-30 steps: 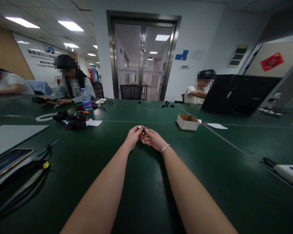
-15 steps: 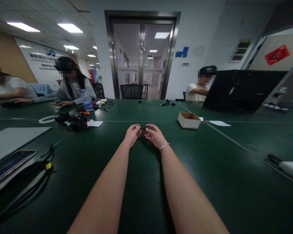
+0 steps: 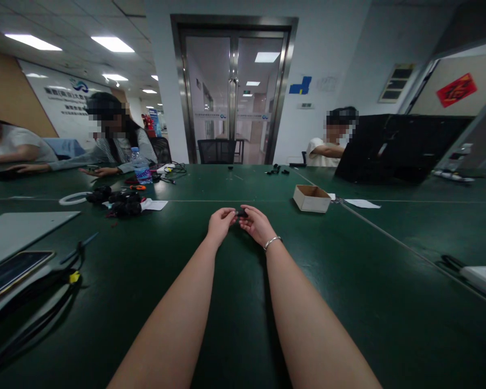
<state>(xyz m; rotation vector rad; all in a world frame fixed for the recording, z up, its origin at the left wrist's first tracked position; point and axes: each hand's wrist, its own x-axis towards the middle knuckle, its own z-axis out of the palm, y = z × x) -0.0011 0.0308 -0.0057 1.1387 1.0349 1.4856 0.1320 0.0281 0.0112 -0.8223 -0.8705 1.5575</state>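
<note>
Over the green table (image 3: pixel 243 302), both arms reach forward and the fingertips nearly meet. My right hand (image 3: pixel 259 226), with a silver bangle (image 3: pixel 272 242) at the wrist, is closed in a pinch on a small black piece (image 3: pixel 242 213); its exact kind is too small to tell. My left hand (image 3: pixel 221 224) is also pinched, its fingertips at the left end of that piece. Whatever the left fingers hold is mostly hidden, with only a tiny pale spot showing by the tips.
An open cardboard box (image 3: pixel 312 201) stands right of my hands. Black parts (image 3: pixel 123 201), a water bottle (image 3: pixel 141 168) and cables (image 3: pixel 44 313) lie left, near a phone (image 3: pixel 16 275). A large black case (image 3: pixel 397 148) is at the right. Co-workers sit across the table.
My hands have come together: the gap between the left fingertips and the black piece has closed. The whole view has shifted slightly.
</note>
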